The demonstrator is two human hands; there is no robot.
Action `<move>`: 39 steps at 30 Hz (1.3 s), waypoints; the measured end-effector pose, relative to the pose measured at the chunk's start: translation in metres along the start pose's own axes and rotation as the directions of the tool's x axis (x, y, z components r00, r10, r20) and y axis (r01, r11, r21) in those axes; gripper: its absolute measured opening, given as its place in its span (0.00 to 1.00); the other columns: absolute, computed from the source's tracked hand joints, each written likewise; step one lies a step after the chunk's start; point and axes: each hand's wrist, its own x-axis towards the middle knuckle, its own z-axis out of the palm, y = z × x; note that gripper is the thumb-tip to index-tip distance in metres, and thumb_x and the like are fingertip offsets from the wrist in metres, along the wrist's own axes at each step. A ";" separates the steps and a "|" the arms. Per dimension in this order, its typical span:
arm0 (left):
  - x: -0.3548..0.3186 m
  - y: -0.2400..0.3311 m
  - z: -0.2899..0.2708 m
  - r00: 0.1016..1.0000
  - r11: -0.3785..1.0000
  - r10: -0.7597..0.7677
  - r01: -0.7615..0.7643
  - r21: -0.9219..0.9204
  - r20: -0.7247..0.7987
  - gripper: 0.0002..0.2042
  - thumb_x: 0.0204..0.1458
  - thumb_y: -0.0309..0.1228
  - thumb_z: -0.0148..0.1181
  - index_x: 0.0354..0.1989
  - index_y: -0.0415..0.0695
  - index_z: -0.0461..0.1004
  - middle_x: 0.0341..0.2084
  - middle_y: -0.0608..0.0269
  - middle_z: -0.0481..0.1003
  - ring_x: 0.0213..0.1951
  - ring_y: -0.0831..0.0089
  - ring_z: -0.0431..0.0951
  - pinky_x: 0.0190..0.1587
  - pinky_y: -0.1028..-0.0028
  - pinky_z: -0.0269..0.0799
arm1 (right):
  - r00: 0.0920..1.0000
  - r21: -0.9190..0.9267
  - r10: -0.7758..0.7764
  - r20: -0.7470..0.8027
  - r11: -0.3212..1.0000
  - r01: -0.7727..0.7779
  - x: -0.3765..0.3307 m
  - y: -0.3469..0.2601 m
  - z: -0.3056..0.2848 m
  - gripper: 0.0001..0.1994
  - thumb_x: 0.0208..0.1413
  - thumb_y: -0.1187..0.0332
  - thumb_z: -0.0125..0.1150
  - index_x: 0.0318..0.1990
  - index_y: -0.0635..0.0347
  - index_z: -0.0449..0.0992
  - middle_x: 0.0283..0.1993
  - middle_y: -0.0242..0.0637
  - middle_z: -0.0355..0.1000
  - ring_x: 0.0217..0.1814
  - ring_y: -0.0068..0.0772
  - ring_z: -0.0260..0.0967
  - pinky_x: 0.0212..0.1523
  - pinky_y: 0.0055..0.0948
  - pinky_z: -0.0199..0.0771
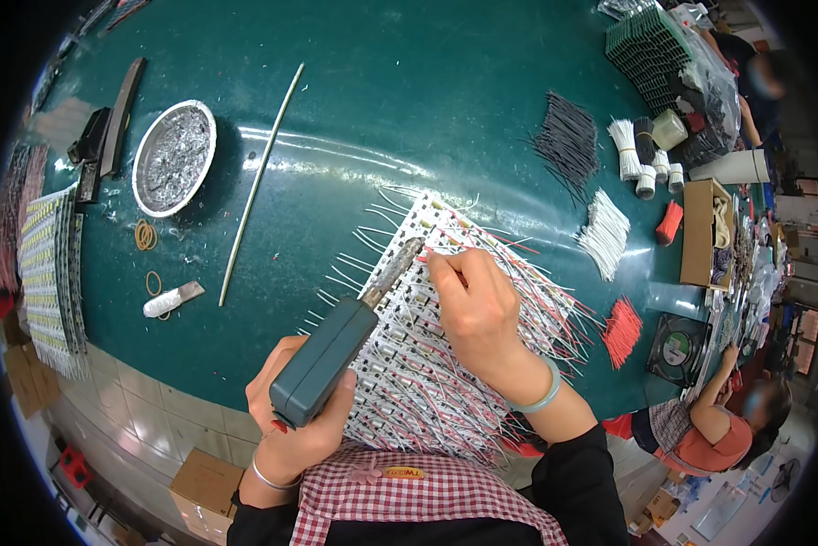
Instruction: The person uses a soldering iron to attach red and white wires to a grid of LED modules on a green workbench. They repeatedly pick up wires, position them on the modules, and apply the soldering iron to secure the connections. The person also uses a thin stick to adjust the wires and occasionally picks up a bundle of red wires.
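Note:
My left hand [311, 428] is closed round the dark green body of a soldering gun [323, 359]. Its metal tip points up and to the right, over a panel of white circuit boards [395, 364] bristling with thin white and red wires. Close by the tip, my right hand [477, 305] is closed, thumb and forefinger pinching what looks like a thin red wire [422, 258], mostly hidden by the fingers. The panel lies at the table's near edge, partly under both hands.
A bowl of metallic scraps [174, 159] and a long pale rod [262, 187] lie left on the green table [363, 100]. Bundles of black [566, 146], white [603, 235] and red wires [622, 333] lie right, near a small fan [679, 348]. Other people sit at right.

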 end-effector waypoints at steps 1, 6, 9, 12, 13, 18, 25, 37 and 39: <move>0.000 0.000 -0.001 1.000 1.000 0.008 -0.008 0.007 0.004 0.11 0.39 0.17 0.67 0.33 0.30 0.78 0.32 0.49 0.78 0.31 0.63 0.80 0.34 0.71 0.75 | 1.000 -0.001 -0.002 -0.015 1.000 0.002 0.000 0.001 0.001 0.11 0.46 0.77 0.63 0.39 0.67 0.78 0.31 0.36 0.65 0.32 0.34 0.67 0.29 0.31 0.67; -0.003 -0.001 -0.006 0.999 0.998 0.046 -0.046 0.045 0.004 0.11 0.39 0.17 0.66 0.34 0.30 0.78 0.33 0.48 0.79 0.32 0.63 0.80 0.34 0.70 0.75 | 0.990 -0.015 -0.080 -0.119 0.997 0.079 0.001 0.003 -0.007 0.13 0.43 0.76 0.64 0.40 0.65 0.78 0.31 0.35 0.67 0.34 0.36 0.68 0.31 0.32 0.67; -0.008 -0.002 -0.009 1.000 1.000 0.010 -0.010 0.025 -0.013 0.11 0.39 0.17 0.66 0.34 0.30 0.78 0.33 0.48 0.79 0.31 0.62 0.80 0.34 0.70 0.75 | 0.986 0.057 -0.074 -0.152 0.995 0.084 -0.006 -0.001 -0.008 0.14 0.42 0.76 0.64 0.41 0.65 0.78 0.32 0.34 0.67 0.35 0.36 0.68 0.31 0.33 0.67; -0.012 -0.001 -0.013 0.999 0.999 -0.036 0.037 0.023 -0.010 0.11 0.39 0.18 0.66 0.34 0.31 0.78 0.33 0.49 0.79 0.31 0.61 0.80 0.34 0.70 0.75 | 0.997 0.102 -0.034 -0.066 0.994 0.041 -0.008 -0.005 -0.006 0.15 0.42 0.77 0.63 0.41 0.66 0.78 0.32 0.35 0.66 0.34 0.36 0.67 0.31 0.33 0.67; -0.014 -0.004 -0.013 1.000 1.000 -0.022 0.022 0.017 -0.007 0.12 0.39 0.18 0.67 0.35 0.31 0.78 0.33 0.48 0.79 0.31 0.61 0.80 0.34 0.70 0.75 | 0.999 0.100 -0.025 -0.044 0.995 0.029 -0.010 -0.004 -0.003 0.15 0.42 0.78 0.63 0.42 0.65 0.78 0.32 0.35 0.66 0.34 0.36 0.66 0.31 0.32 0.68; -0.017 -0.007 -0.010 0.999 0.999 -0.022 0.021 -0.030 -0.023 0.10 0.40 0.17 0.67 0.34 0.32 0.77 0.32 0.50 0.78 0.30 0.66 0.79 0.33 0.72 0.74 | 1.000 0.097 -0.021 -0.015 0.995 0.022 -0.012 -0.004 0.001 0.16 0.42 0.79 0.62 0.43 0.65 0.77 0.32 0.36 0.66 0.33 0.37 0.65 0.31 0.32 0.68; -0.015 -0.004 -0.009 1.000 0.999 -0.027 0.027 -0.021 -0.008 0.09 0.41 0.17 0.67 0.32 0.32 0.77 0.29 0.54 0.77 0.28 0.71 0.77 0.31 0.75 0.71 | 1.000 0.089 -0.018 -0.003 0.996 0.018 -0.011 -0.006 0.000 0.16 0.42 0.79 0.62 0.43 0.67 0.76 0.32 0.37 0.65 0.34 0.37 0.65 0.29 0.32 0.68; -0.011 -0.006 -0.007 0.998 0.997 0.069 -0.069 0.047 0.005 0.08 0.41 0.17 0.67 0.32 0.33 0.77 0.28 0.54 0.76 0.26 0.69 0.77 0.30 0.73 0.71 | 1.000 0.049 -0.013 0.001 0.999 0.013 -0.010 -0.009 0.001 0.14 0.44 0.79 0.63 0.42 0.67 0.77 0.31 0.36 0.64 0.33 0.35 0.65 0.28 0.31 0.67; -0.011 -0.006 -0.008 0.998 0.996 0.069 -0.069 0.053 0.009 0.08 0.41 0.17 0.67 0.31 0.33 0.77 0.27 0.54 0.76 0.26 0.68 0.76 0.30 0.73 0.71 | 1.000 0.046 -0.016 -0.002 0.999 0.017 -0.010 -0.009 0.001 0.14 0.44 0.79 0.63 0.41 0.67 0.77 0.31 0.36 0.64 0.33 0.35 0.65 0.28 0.31 0.67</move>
